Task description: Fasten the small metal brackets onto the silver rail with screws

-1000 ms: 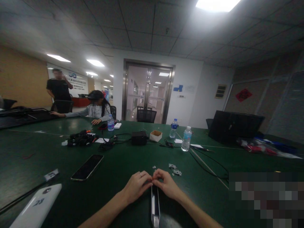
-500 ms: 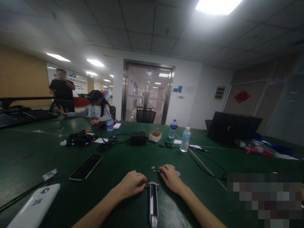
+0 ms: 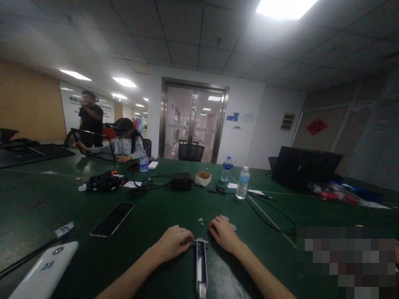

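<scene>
A long metal rail [image 3: 201, 265] lies on the green table [image 3: 156, 220], pointing away from me. My left hand [image 3: 173, 241] rests curled at the left of the rail's far end, fingertips touching it. My right hand [image 3: 222, 232] lies palm down to the right of that end, fingers bent over small metal brackets [image 3: 232, 226] on the table. Whether it grips one is hidden. A few tiny washers [image 3: 201, 219] lie just beyond both hands.
A black phone [image 3: 112, 219] lies to the left, a white device [image 3: 43, 270] at the near left. Farther off are cables [image 3: 140, 190], a black box [image 3: 180, 181], a small carton [image 3: 203, 178], water bottles [image 3: 242, 182] and an open laptop [image 3: 304, 166]. Two people are at the far left.
My hands came apart from a shared pinch at the rail's end. The right hand moved forward and right onto the brackets. The standing person far left stepped right.
</scene>
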Demonstrator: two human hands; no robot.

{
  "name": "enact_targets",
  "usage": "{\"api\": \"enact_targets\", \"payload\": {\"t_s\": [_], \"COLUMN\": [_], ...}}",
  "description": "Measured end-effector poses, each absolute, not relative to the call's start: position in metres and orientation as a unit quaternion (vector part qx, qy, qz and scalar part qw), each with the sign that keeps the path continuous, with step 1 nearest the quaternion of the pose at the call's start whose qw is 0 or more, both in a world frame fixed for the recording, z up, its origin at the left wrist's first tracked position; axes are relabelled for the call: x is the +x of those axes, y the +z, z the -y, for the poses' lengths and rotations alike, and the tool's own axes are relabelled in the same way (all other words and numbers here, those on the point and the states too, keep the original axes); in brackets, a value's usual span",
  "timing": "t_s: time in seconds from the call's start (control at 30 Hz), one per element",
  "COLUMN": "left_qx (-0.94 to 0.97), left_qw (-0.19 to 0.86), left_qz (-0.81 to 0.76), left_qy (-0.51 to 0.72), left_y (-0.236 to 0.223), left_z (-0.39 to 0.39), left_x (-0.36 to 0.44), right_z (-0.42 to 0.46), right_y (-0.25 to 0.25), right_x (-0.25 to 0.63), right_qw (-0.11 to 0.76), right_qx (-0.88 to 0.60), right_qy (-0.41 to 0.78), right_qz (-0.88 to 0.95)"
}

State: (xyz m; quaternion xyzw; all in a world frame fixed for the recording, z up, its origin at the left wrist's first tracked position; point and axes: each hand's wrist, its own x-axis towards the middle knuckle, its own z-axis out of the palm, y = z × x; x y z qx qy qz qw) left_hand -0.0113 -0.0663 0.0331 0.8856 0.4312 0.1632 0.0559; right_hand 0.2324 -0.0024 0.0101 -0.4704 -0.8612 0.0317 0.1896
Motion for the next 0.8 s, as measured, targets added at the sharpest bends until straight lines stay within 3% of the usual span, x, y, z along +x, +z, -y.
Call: {"api": "enact_targets", "payload": {"t_s": [0.8], "left_qx": [0.878], "left_qw": [0.092], "left_qz": [-0.434], "left_qy": [0.179], "left_y": [0.0257], "left_z": [0.0644], "left_x": [-0.0097], "right_z": [0.0087], "right_y": [0.0162], "right_x": [0.2278], "right_qw": [0.169], "right_qx": [-0.496], "right_qy": [0.028], "right_qz": [0.851]}}
